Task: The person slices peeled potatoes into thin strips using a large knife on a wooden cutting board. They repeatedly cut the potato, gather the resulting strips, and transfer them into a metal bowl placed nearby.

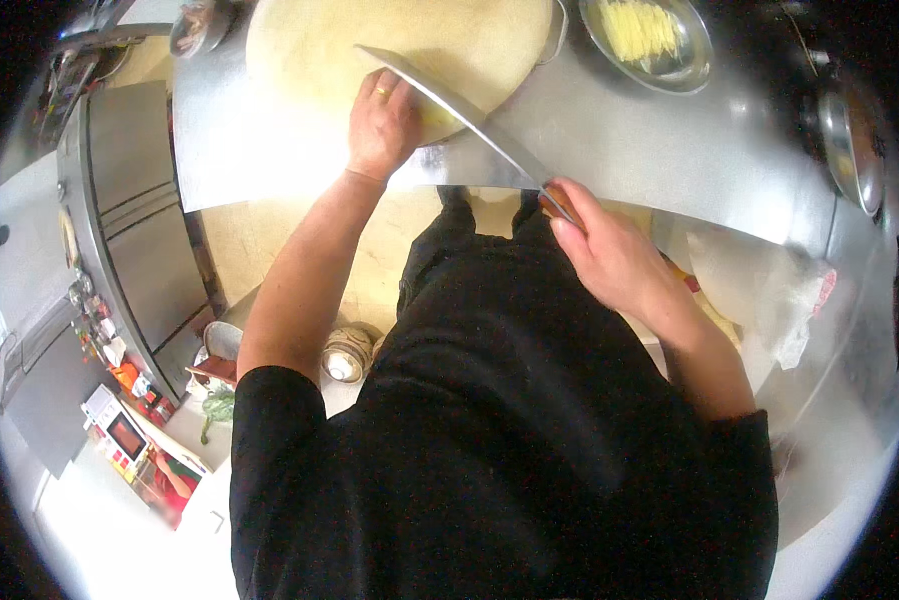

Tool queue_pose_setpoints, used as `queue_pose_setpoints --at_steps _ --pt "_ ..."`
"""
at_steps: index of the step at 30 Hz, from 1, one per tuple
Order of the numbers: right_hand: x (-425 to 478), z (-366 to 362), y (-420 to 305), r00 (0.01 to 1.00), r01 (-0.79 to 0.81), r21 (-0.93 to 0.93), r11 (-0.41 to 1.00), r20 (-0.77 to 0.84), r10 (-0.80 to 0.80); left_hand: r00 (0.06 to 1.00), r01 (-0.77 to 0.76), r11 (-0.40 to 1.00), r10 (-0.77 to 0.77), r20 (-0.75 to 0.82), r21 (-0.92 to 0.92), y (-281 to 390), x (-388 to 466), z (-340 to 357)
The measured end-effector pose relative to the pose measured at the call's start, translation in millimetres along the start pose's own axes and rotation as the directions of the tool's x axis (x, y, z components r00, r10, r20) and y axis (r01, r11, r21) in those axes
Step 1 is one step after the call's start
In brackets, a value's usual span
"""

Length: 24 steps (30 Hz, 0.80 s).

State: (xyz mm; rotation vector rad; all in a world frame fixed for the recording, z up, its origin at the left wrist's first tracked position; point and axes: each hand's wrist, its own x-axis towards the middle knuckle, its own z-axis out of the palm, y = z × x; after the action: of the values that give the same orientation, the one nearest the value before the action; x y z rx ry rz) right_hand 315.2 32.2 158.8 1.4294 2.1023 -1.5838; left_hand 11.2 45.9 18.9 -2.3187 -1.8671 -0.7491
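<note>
A round, pale cutting board (pixel 389 30) lies on the stainless steel worktop (pixel 704 157). My right hand (pixel 607 251) is closed around the wooden handle of a cleaver (pixel 475 127), whose blade reaches up and left over the board. Beside the blade, my left hand (pixel 389 124) rests on the board with its fingers curled and a ring on one of them. A bit of yellow food (pixel 436 114) shows between that hand and the blade; how the fingers touch it is hidden. To the board's right, a metal bowl (pixel 693 75) holds yellow cut strips (pixel 639 30).
A metal bowl (pixel 203 34) with brownish pieces stands at the worktop's upper left. Another metal pan (pixel 854 161) is at the far right. The worktop's near edge runs below the board. A steel refrigerator (pixel 130 202) stands left, and another person (pixel 175 480) is partly visible lower left.
</note>
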Motion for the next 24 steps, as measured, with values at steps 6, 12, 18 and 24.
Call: queue_pose_setpoints --at_steps 6,12,18,24 --pt "-9 2 0 0.997 0.076 0.029 0.997 -0.034 -0.075 1.000 -0.009 1.000 0.009 -0.010 0.026 3 -2 1" --pt "-23 -7 -13 0.999 0.054 0.131 0.990 -0.009 -0.054 0.998 -0.022 1.000 0.023 -0.063 0.014 2 -6 1" --pt "10 14 27 0.971 0.188 0.039 0.981 -0.159 -0.179 0.990 0.007 1.000 -0.006 -0.140 0.009 8 0 0" --pt "-22 -5 -13 0.987 0.132 0.085 0.988 -0.099 -0.124 0.997 0.015 0.999 -0.013 -0.072 0.028 6 -4 0"
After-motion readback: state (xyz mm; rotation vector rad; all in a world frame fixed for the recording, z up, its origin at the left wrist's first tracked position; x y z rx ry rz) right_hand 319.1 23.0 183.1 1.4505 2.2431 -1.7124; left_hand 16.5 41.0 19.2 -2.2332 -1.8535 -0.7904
